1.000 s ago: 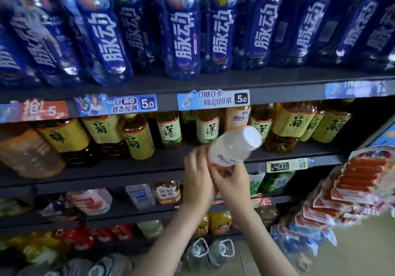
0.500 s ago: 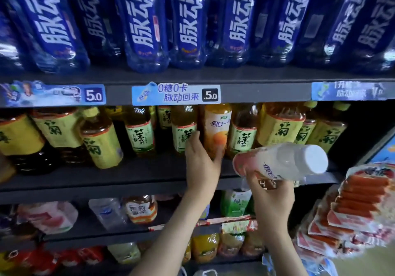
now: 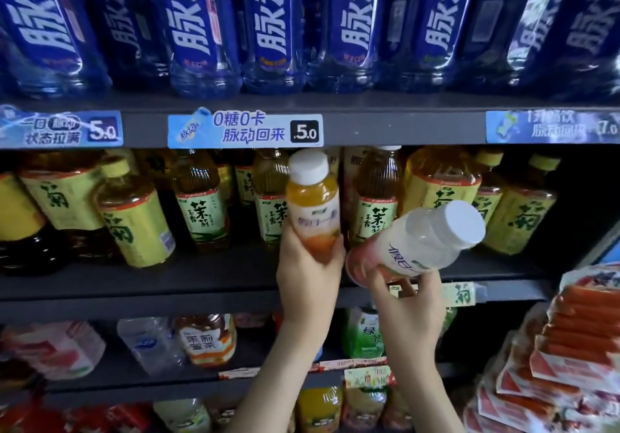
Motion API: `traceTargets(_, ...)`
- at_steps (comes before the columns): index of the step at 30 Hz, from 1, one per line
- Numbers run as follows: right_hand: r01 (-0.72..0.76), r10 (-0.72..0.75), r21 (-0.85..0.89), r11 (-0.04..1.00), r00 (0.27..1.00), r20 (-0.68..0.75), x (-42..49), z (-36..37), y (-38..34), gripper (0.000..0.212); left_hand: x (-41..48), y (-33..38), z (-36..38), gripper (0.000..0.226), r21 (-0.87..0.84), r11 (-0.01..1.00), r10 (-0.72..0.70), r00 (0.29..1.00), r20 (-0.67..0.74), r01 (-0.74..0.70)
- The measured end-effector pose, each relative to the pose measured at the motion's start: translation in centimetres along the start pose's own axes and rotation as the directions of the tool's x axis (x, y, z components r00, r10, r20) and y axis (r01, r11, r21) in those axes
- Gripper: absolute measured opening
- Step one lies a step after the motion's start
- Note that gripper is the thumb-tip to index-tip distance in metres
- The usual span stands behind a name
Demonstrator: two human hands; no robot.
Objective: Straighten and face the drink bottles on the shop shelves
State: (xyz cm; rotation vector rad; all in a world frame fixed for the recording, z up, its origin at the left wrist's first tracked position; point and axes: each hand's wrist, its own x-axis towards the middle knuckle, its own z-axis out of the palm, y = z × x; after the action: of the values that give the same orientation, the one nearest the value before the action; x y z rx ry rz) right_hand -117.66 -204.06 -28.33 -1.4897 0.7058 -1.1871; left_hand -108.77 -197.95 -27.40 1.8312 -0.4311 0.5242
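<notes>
Our left hand point(image 3: 307, 271) now grips the orange juice bottle point(image 3: 313, 204), drawn forward from the tea bottles point(image 3: 201, 211); our right hand point(image 3: 407, 301) holds the tilted white bottle point(image 3: 422, 241). Likely 2 strays.

Shiny see-through plastic for the blue bottles point(image 3: 204, 30). Smooth white plastic cap point(image 3: 461, 221) on the pale bottle point(image 3: 419, 244). Dull dark shelf point(image 3: 201, 276). Glossy price tag point(image 3: 245, 130). Shiny wrap on sausage packs point(image 3: 583, 325).

Orange bottle point(image 3: 313, 204) is upright, pale bottle point(image 3: 419, 244) tilted right just beside it

hands: left point(image 3: 307, 275) grips orange bottle point(image 3: 313, 206), right point(image 3: 407, 301) white bottle point(image 3: 422, 241).
</notes>
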Motion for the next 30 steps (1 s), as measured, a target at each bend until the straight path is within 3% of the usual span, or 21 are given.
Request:
traceTargets(5, 0.038, -0.029, -0.076, 0.996, 0.994, 0.107, -0.3, 2.4, -0.8, 0.045, -1.2, -2.1, -4.3, 0.075, -0.141, 0.990, 0.010, 0.998, -0.064, -0.019)
traceTargets(8, -0.009, 0.028, -0.138, 0.990, 0.989, 0.142, 0.0, 4.5, -1.3, 0.060, -0.5, -2.9, -5.9, 0.074, -0.138, 0.990, 0.018, 0.997, -0.070, -0.027)
traceTargets(16, 0.004, 0.026, -0.174, 0.985, 0.986, 0.167, 0.5, 6.8, -1.4, 0.065, 1.3, -4.7, -8.3, 0.076, -0.139, 0.990, -0.026, 1.000, -0.008, 0.025)
traceTargets(20, -0.009, 0.035, -0.174, 0.985, 0.989, 0.145, 0.2, 6.3, -2.0, 0.050, 2.0, -4.9, -8.7, 0.069, -0.174, 0.977, -0.114, 0.990, 0.079, 0.126)
traceTargets(24, 0.005, 0.024, -0.201, 0.980, 0.989, 0.146, -0.3, 5.3, -2.9, 0.038, 2.4, -4.4, -8.7, 0.064, -0.104, 0.986, -0.116, 0.981, 0.155, 0.133)
traceTargets(30, -0.036, 0.070, -0.214, 0.976, 0.985, 0.155, -0.3, 3.0, -3.6, 0.045, 2.1, -2.3, -7.6, 0.071, -0.012, 0.998, -0.053, 0.968, 0.247, 0.057)
